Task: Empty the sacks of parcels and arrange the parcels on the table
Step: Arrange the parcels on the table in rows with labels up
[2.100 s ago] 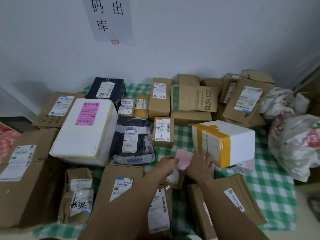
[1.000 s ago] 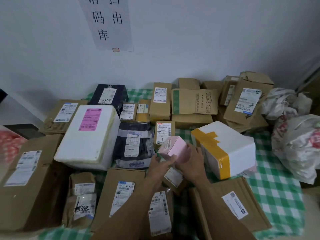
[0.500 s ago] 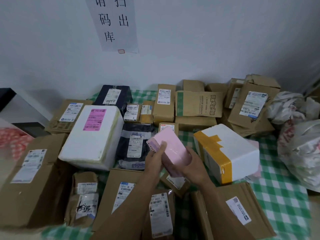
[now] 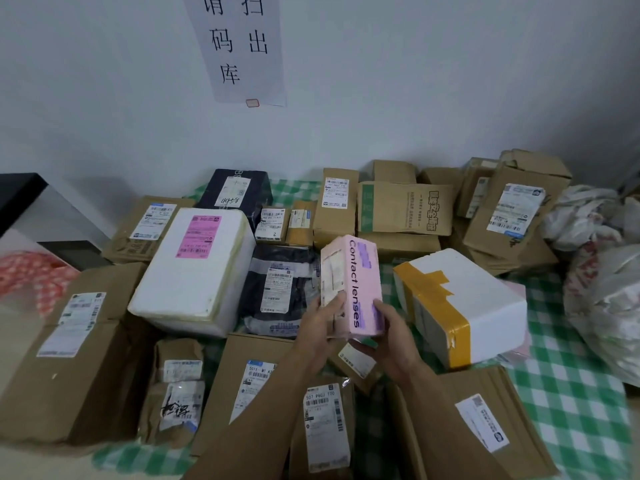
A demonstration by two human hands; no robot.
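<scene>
The pink box (image 4: 356, 278), a smooth cardboard oblong printed "Contact lenses", is held nearly upright in the air just left of the taped foam box (image 4: 485, 299), above the counter (image 4: 571, 410). The left hand (image 4: 323, 323) grips its lower left edge, thumb on the labelled side. The right hand (image 4: 391, 341) cups its bottom right corner, fingers curled beneath.

The taped foam box is a white, grainy block banded with glossy yellow tape, resting on the counter's green checked cloth. Left of it lie a crinkled dark poly bag (image 4: 277, 289) and a bigger foam box (image 4: 194, 271) with a pink label. Behind it stand creased brown cartons (image 4: 405, 209). Right of it slump wrinkled white sacks (image 4: 609, 306).

Two seconds earlier the pink box lay flat against the taped foam box's left side; both hands have since lifted and turned it.
</scene>
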